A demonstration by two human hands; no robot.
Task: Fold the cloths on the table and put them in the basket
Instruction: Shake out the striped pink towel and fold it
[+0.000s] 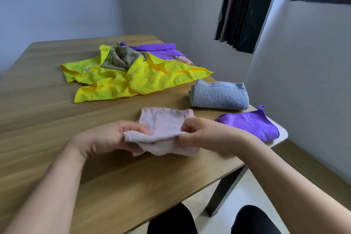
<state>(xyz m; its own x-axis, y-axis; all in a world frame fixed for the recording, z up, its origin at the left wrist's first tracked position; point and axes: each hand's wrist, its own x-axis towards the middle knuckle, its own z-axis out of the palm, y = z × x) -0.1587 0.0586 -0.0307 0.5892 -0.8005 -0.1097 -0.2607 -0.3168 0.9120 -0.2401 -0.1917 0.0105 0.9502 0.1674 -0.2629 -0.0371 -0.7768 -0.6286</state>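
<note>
Head view: left hand (112, 135) and right hand (201, 133) both pinching near edge of pink cloth (163, 125), mid-fold, near front of table (47, 89). Bring edge over to far edge, align corners, press flat. Basket not visible.

Left hand (106, 137) and right hand (201, 135) side by side, fingers curled, each grip pinching
</note>
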